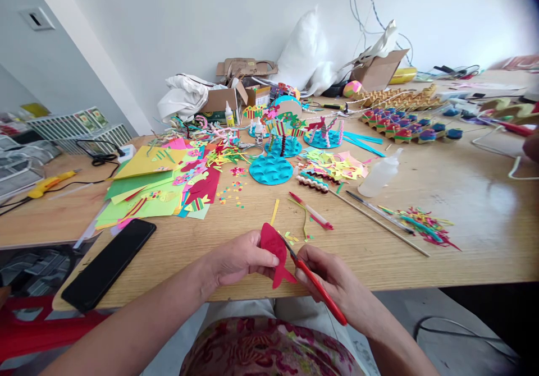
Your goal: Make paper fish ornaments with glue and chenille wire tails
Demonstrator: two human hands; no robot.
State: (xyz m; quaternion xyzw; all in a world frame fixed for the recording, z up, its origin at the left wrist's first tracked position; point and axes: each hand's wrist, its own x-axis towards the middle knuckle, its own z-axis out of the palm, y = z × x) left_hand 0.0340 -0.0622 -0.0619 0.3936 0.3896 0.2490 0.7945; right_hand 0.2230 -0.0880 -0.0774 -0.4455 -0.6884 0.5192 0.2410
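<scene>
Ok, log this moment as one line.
left hand: holds red paper fish | right hand: holds scissors | blades: at fish's edge

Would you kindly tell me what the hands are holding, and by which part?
Left hand: red paper fish, by its body above the tail. Right hand: red-handled scissors, by the handles.

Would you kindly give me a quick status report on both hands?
Left hand pinching red fish-shaped cutout. Right hand holding red-handled scissors, blades at the cutout's edge. Small scraps beyond, not blocking either hand.
</scene>
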